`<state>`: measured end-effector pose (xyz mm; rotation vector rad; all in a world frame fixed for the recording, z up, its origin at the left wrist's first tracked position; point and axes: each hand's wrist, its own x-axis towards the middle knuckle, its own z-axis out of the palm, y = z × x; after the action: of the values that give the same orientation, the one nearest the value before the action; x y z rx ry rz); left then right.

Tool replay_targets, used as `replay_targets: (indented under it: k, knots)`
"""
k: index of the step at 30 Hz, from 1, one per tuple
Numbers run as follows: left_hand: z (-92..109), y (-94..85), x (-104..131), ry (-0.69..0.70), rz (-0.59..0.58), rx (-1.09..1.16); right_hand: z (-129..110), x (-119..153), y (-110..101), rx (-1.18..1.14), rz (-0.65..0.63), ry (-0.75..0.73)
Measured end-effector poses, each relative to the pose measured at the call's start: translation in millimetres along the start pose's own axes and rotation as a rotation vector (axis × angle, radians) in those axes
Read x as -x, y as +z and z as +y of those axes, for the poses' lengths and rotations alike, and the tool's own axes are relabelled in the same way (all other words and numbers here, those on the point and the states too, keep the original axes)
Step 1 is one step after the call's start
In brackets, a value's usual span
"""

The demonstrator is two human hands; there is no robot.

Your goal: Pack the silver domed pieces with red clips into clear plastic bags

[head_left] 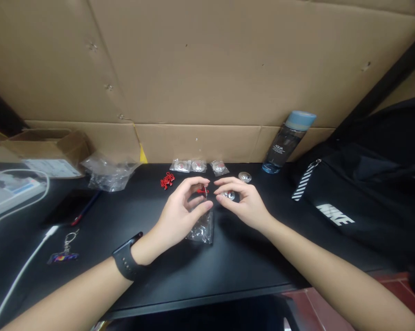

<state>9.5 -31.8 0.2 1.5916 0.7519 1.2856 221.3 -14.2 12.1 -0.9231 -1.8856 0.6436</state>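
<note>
My left hand (178, 209), a dark watch on its wrist, curls its fingers around a small red-and-silver piece (203, 190); its exact kind is partly hidden. Facing it, my right hand (244, 200) has its thumb and fingers apart with nothing visible between them. A shiny round disc (229, 195) shows behind the right fingers, and another disc (244, 176) lies just beyond. Beneath my left hand is a clear plastic bag (203, 229). Farther back, several round discs in clear wrappers (198, 166) lie near a small pile of red clasps or cords (167, 180).
A blue-capped bottle (286, 142) leans against the cardboard wall (200, 69). At right is a black bag (342, 207). On the left are an open cardboard box (52, 149), crumpled plastic (109, 172), a phone (67, 207), a keychain (64, 256) and a white cable (23, 271).
</note>
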Motion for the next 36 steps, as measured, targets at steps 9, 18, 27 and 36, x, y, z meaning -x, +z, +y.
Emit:
replay_targets:
  k: [9, 18, 27, 36]
  knots:
    - [1, 4.8, 3, 0.111, -0.049, -0.069, -8, 4, 9, -0.063, 0.087, 0.010]
    - [0, 7.9, 5, 0.122, -0.090, -0.114, -7, 6, 11, -0.058, 0.081, 0.005]
    - [-4, 4.1, 3, 0.109, -0.059, -0.155, -1, -1, -2, 0.029, 0.067, 0.032]
    - [-9, -2.4, -3, 0.129, -0.055, -0.304, 4, -5, -7, 0.016, 0.069, 0.006]
